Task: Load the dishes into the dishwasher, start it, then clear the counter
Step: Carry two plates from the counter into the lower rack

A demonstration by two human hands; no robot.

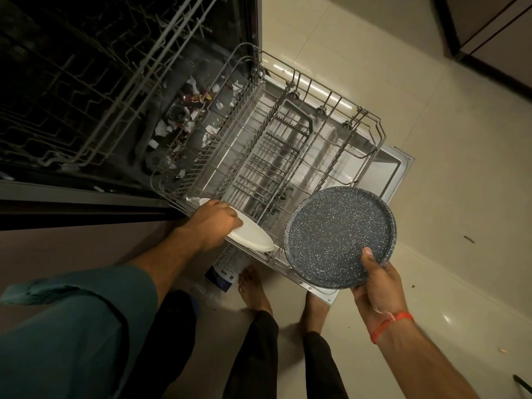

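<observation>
My left hand (218, 220) grips the white plate (253, 233) at the lower rack's (302, 145) near edge; my right hand (380, 280) pinches the speckled plate (339, 237), held flat, just right.

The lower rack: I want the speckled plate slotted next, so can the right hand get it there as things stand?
Probably yes. The right hand holds the speckled plate just above the pulled-out lower rack, whose right side looks bare. The left hand with the white plate sits at the near left, aside.

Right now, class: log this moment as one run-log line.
left hand: holds white plate at lower rack edge | right hand: holds speckled plate | rack: pulled out, no dishes seated
</observation>
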